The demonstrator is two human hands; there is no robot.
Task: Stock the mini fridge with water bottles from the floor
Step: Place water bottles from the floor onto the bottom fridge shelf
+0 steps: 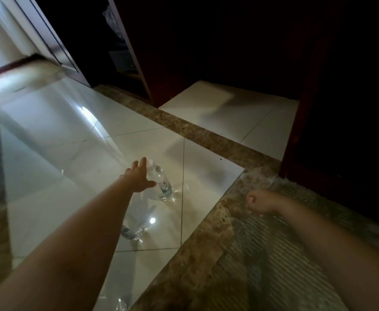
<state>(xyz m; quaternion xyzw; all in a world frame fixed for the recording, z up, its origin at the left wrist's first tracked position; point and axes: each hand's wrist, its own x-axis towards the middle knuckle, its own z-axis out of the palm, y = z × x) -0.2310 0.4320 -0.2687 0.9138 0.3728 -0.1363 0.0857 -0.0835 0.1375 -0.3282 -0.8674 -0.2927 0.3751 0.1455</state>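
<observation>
A clear water bottle (162, 187) with a white cap stands upright on the glossy white floor tiles. My left hand (139, 176) reaches out to its upper part, with the bottle's shoulder between my spread thumb and straight fingers. A second bottle (134, 233) stands nearer to me, partly hidden behind my left forearm. A third bottle (119, 305) shows at the bottom edge. My right hand (258, 202) hovers over the brown floor border, curled into a fist with nothing in it. The mini fridge cannot be made out in the dark area ahead.
Dark red-brown cabinet panels (159, 70) rise ahead and at the right (296, 140); their insides are black. Crumpled clear plastic wrap (263, 176) lies by the right panel. A striped mat (273, 248) covers the floor under my right arm. A brown marble border (206, 135) crosses the tiles.
</observation>
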